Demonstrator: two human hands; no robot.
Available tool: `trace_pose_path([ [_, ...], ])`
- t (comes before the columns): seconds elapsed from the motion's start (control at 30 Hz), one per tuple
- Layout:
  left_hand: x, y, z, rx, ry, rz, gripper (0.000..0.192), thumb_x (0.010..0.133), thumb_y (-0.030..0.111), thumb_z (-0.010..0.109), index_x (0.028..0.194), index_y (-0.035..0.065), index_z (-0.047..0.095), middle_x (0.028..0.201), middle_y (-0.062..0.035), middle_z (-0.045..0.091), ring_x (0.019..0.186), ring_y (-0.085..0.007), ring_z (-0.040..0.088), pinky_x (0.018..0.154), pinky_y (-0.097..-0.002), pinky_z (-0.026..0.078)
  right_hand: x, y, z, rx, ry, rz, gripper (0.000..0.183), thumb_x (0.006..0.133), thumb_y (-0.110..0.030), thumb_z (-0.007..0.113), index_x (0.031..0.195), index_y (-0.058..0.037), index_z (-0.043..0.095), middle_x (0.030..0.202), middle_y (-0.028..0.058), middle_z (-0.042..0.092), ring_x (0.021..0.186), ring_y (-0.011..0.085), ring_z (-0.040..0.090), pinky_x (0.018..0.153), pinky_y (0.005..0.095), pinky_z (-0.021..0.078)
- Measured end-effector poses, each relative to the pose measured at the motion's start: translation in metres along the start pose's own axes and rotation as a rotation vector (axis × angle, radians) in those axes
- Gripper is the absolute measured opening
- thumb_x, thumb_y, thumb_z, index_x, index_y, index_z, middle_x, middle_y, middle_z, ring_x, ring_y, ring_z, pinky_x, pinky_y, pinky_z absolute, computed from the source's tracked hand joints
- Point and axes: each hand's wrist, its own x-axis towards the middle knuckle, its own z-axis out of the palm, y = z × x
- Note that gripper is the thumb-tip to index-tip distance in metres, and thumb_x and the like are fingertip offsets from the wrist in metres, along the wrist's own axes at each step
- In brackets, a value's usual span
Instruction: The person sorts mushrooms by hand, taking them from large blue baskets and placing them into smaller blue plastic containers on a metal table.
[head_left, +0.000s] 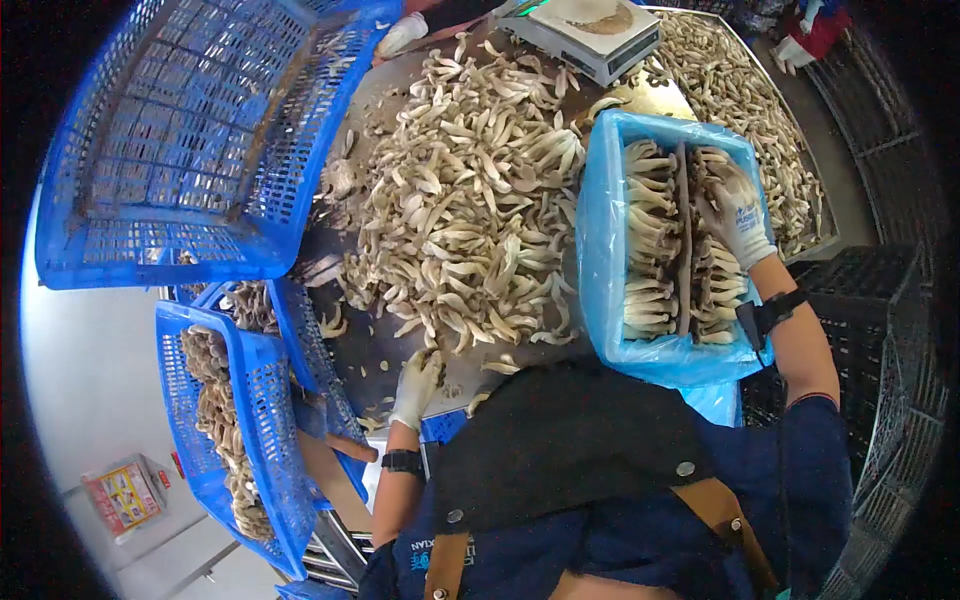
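My right hand (739, 214), in a white work glove with soiled fingers, reaches into a box lined with blue plastic film (600, 300). Its fingers rest on mushrooms in the upper part of the right row; whether they grip any cannot be told. Long-stemmed mushrooms (649, 247) lie stacked in two rows there, with a brown divider (684, 240) between them. Near the table's front edge, my left hand (417, 381), gloved too, has its fingers curled at the lower rim of a big heap of loose mushrooms (465, 217); a dark bit shows at the fingertips.
A large blue plastic crate (281, 255) stands tilted at the upper left. Below it, another blue crate (251, 420) holds mushroom clusters. A weighing scale (589, 30) stands beyond the heap. More mushrooms (720, 67) lie on the right. Other people's gloved hands (405, 34) show at the top.
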Motion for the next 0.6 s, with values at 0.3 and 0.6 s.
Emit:
trace_pose_path([
  [0.3,0.05,-0.059,0.032,0.154,-0.29,0.312,0.047,0.095,0.038,0.05,0.125,0.0011,0.054,0.117,-0.0219,0.059,0.106,-0.0265,0.057,0.095,-0.0318,0.043,0.068,-0.223,0.093,0.383,-0.353,-0.669,0.026,0.076,-0.014,0.06,0.102,-0.0073,0.06,0.103,0.0121,0.06,0.1,0.0301,0.059,0.084,0.0417,0.0489],
  [0.6,0.034,0.039,-0.026,-0.109,0.06,0.098,0.036,0.094,0.023,0.055,0.116,-0.0059,0.057,0.099,-0.0077,0.066,0.083,-0.0096,0.057,0.075,-0.0254,0.048,0.082,-0.209,0.133,0.446,-1.016,-0.179,0.063,0.074,-0.027,0.071,0.127,-0.0029,0.048,0.117,0.0208,0.058,0.11,0.0335,0.056,0.093,0.0393,0.0442],
])
